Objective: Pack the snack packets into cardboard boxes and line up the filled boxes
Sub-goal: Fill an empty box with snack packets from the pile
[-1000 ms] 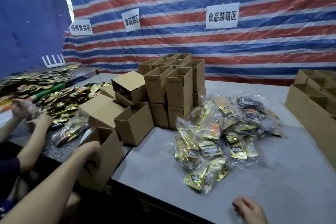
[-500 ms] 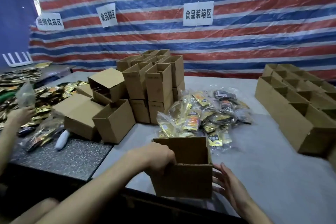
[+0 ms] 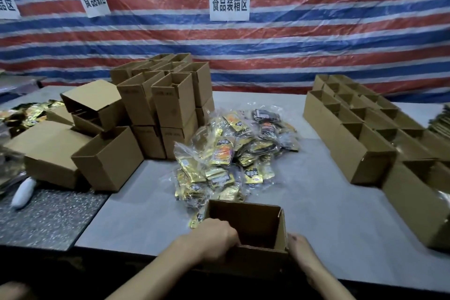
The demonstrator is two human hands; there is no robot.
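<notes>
Cardboard box (image 3: pixel 246 226) sat open-topped at the near edge of the table (image 3: pixel 316 202), square in front of me and just beside the snack packets (image 3: pixel 231 153), so filling looked a short reach; my left hand (image 3: pixel 214 238) gripped its near-left rim, fingers hooked inside to steady it, my right hand (image 3: pixel 298 246) braced the right wall, fingers hidden, grip unclear; lined-up boxes (image 3: pixel 360 143) stood well off right

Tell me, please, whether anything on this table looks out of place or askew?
Yes: left of the upright box stack, several cardboard boxes lie tipped on their sides at mixed angles, unlike the neat rows of boxes on the right. The near box in the grip of the left hand stands upright.
</notes>
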